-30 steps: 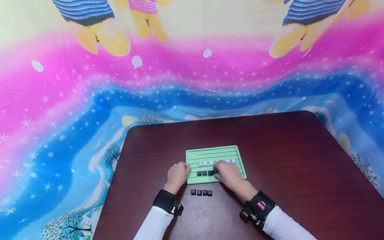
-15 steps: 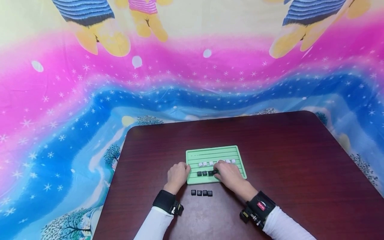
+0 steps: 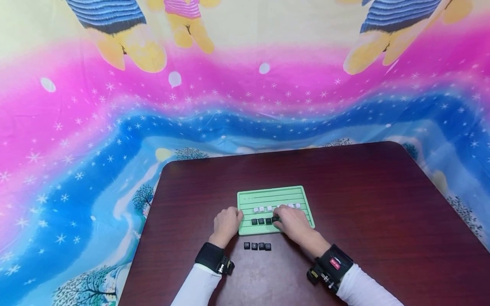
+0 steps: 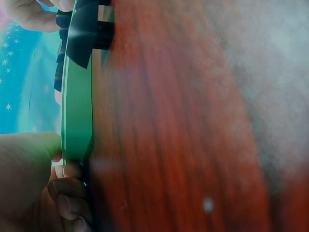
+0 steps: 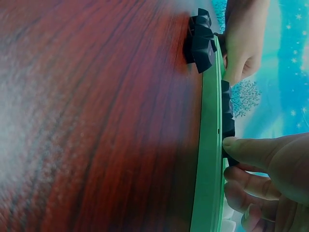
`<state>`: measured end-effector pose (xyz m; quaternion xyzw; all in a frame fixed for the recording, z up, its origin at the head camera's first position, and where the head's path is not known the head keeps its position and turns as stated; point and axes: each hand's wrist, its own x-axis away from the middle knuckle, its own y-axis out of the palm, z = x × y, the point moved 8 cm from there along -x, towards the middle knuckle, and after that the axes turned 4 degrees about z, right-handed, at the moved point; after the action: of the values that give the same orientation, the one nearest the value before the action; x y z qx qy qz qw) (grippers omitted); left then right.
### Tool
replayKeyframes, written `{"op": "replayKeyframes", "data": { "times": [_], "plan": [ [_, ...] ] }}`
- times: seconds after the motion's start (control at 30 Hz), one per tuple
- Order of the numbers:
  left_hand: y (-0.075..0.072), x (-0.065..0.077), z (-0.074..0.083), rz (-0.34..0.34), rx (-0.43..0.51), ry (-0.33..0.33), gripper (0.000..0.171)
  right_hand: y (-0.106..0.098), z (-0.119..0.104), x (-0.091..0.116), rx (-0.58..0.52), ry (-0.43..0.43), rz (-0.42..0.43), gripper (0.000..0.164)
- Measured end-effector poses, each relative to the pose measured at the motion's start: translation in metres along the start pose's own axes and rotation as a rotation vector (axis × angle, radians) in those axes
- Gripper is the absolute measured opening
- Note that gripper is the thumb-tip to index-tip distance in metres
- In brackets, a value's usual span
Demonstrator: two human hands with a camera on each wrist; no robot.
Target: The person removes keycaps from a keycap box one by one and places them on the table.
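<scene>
Fingers (image 5: 246, 151) of your right hand (image 3: 294, 222) are drawn together, thumb and fingertip pinching a black keycap (image 3: 275, 219) at the right end of a short row. Your hand covers part of it, and whether it touches the surface under it is hard to tell. The other black keycaps in the row (image 3: 261, 221) sit to its left, on a pale green tray (image 3: 275, 196) with straight ridges across it, just below the centre of the head view. Your left hand (image 3: 226, 222) grips the tray's left edge, its thumb against the rim and its other fingers curled in beside the edge.

Above the black row, near the middle of the tray, runs a line of white keycaps (image 3: 262, 209), some hidden behind your right hand. Below the tray, at the lower centre of the frame, four loose black keycaps (image 3: 254, 246) lie side by side on the dark reddish-brown table (image 3: 367, 191).

You wear white sleeves (image 3: 363, 285) and black wrist straps (image 3: 334, 265), each carrying a small device. A cloth backdrop (image 3: 229, 89) fills the upper frame, pink and blue with white snowflakes and yellow cartoon legs along the top.
</scene>
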<state>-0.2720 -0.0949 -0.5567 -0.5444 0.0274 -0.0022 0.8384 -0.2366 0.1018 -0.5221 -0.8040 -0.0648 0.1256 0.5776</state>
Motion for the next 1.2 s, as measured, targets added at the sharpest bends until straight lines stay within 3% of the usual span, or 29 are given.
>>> {"op": "replayKeyframes", "data": {
  "times": [1.2],
  "plan": [
    [-0.001,0.000,-0.001,0.007,-0.006,0.011,0.048,-0.020,-0.009,0.009,-0.027,-0.047,0.062,0.020]
  ]
}}
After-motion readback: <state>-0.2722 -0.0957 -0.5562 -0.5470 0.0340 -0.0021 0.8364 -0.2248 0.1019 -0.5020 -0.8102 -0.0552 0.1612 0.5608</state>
